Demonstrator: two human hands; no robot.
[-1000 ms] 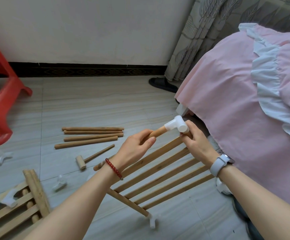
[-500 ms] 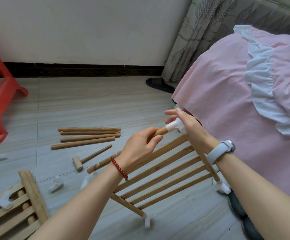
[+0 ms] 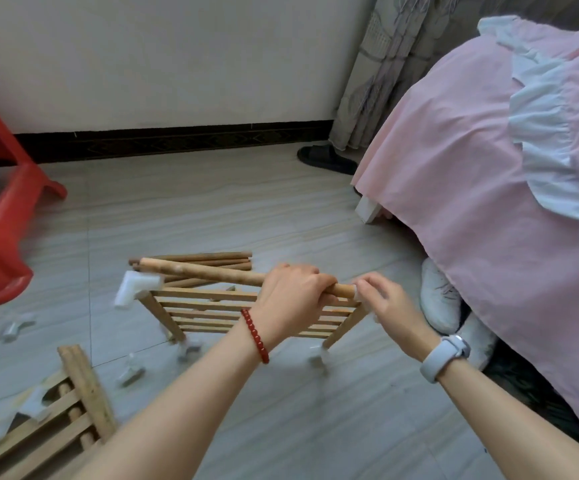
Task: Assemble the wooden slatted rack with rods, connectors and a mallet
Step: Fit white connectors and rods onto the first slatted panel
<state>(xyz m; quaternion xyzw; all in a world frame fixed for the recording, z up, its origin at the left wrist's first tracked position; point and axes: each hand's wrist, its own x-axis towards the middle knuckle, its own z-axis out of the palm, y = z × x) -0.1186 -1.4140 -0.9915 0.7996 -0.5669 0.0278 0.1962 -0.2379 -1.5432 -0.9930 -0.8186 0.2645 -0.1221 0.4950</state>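
Note:
A slatted wooden panel stands tilted on the floor with white plastic connectors at its corners; one connector sits on its upper left corner. My left hand is wrapped around a wooden rod that lies across the top of the panel. My right hand pinches at the rod's right end, where a white connector is mostly hidden by the fingers. Several loose rods lie on the floor behind the panel. The mallet is not visible.
A second slatted panel lies at the lower left. Loose white connectors are scattered on the tiles. A red plastic stool stands at left. A pink-covered bed, white shoes and a black slipper are at right.
The panel has swung round and now stands squarely in front of me. The rod in my left hand has turned level along its top. My right hand has shifted to the rod's right end.

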